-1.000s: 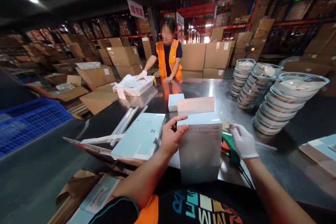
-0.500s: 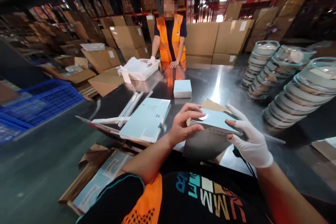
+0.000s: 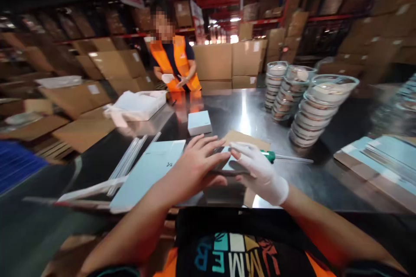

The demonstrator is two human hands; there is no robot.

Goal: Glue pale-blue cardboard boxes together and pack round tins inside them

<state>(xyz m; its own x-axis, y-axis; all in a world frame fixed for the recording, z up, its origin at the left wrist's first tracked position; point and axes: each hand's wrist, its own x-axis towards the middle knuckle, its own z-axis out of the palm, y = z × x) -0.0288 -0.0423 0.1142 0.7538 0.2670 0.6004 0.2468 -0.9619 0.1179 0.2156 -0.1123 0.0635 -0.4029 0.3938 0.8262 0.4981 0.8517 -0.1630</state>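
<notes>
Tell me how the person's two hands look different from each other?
The left hand is bare, while the right hand wears a white glove. The left hand lies on the left side of the pale blue box, the right hand on its right side. The left hand's fingers stretch flat over the lid; the right hand's curl more around the edge. Both press down on the same box.

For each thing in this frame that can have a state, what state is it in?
Left hand: bare, pressed flat on the pale blue box.
Right hand: white-gloved, gripping the same box.
Pale blue box: closed, lying flat under both hands.
Small blue box: closed, standing free on the table.
Lidded containers: stacked in leaning columns.
Green-handled tool: lying unused on the table.
</notes>
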